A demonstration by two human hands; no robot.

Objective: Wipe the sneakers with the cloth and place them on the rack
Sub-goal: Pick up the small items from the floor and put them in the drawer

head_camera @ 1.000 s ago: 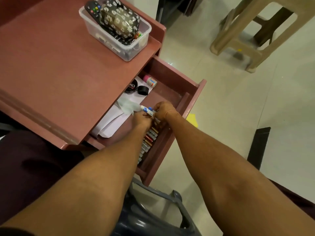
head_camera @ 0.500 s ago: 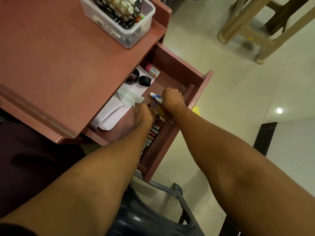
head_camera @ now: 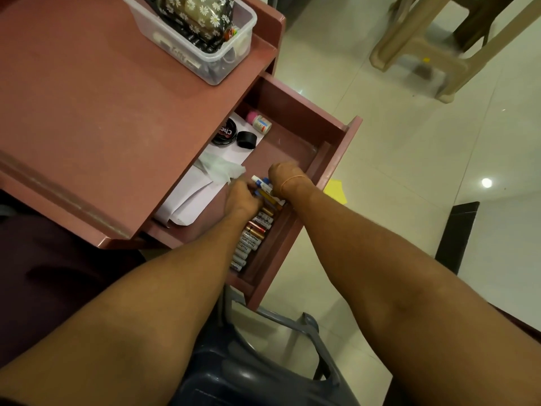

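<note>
Sneakers are nowhere in the head view, and neither is a rack, so I judge that wiping has not begun and this is a search through a drawer [head_camera: 341, 153] pulled out from under the table [head_camera: 87, 98]. Both hands are down in its near corner. The left hand [head_camera: 243, 197] has its fingers curled onto a bunch of pens [head_camera: 262, 184] that lies just above a row of batteries [head_camera: 251, 238]. The right hand [head_camera: 285, 177] is touching the same bunch from the far side, but its fingers are hidden behind the wrist, so I cannot tell what that grip is doing. A crumpled white cloth [head_camera: 222, 168], possibly only tissue, lies on paper [head_camera: 187, 200] just beside the left hand, and a polish tin [head_camera: 224, 133] sits further back. The next move would call for letting go of the pens, picking up the cloth, and then finding the sneakers, which must be somewhere out of sight. Compared with a second ago, the hands have stayed in the same corner and have drawn slightly apart, with the pens now lower between them. The view has also shifted, so the tub [head_camera: 205, 63] on the table is now cut off at the top edge.
</note>
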